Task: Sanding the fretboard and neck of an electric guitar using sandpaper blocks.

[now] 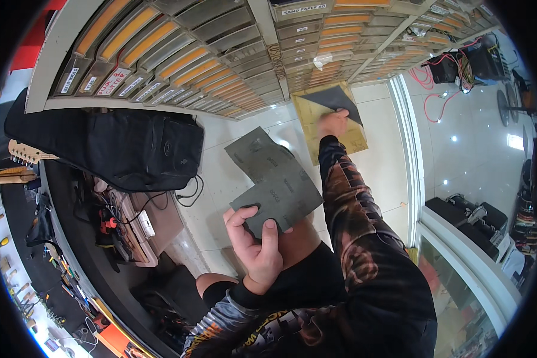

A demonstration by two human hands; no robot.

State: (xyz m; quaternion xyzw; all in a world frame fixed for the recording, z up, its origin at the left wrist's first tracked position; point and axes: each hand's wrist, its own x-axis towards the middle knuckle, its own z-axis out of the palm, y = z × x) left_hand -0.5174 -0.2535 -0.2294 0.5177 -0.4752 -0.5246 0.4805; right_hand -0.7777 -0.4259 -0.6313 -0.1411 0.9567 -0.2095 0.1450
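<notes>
My left hand (253, 247) grips several dark grey-green sandpaper sheets (277, 191) at their lower edge; the top one has a notched corner and printed backing. My right hand (333, 122), partly blurred, reaches forward to a darker grey sheet (334, 97), with its fingers closed at that sheet's edge. Beneath that grey sheet is a yellow sheet (307, 131) on the tiled floor, at the foot of the drawer unit.
A labelled drawer unit (209, 53) spans the top. A black padded bag (131, 149), guitar headstock (27, 152), cables and dark bench (36, 238) crowd the left. To the right are a white-framed glass door (459, 274), red cables (423, 77) and black cases (465, 218).
</notes>
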